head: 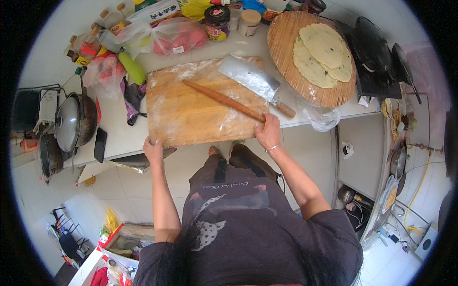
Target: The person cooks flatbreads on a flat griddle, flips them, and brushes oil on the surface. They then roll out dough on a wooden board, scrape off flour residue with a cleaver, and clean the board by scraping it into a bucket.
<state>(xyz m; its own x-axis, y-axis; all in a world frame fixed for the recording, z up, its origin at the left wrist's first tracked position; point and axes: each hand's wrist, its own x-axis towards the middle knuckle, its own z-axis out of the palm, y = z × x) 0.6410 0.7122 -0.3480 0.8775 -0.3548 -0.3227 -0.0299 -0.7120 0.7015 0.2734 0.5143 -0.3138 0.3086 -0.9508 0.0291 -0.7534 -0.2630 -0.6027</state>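
My left hand (153,151) grips the front left corner of a floured wooden cutting board (179,118). At the opposite front corner, my right hand (268,133) holds the board's edge, with its fingers beside the end of a tapered wooden rolling pin (223,100). The pin lies diagonally across the board; whether the fingers also press on it is hard to tell. A cleaver (248,77) with a wooden handle rests over the board's back right, its blade dusted with flour. The board's front edge juts past the counter (118,132).
Flat rounds of dough with green flecks (322,53) lie on a round slatted board (282,46) at the back right. Black pans (370,43) stand beyond it. Behind the cutting board are a green gourd (132,68), bagged red items (179,37) and jars (217,23). A phone (100,144) lies left.
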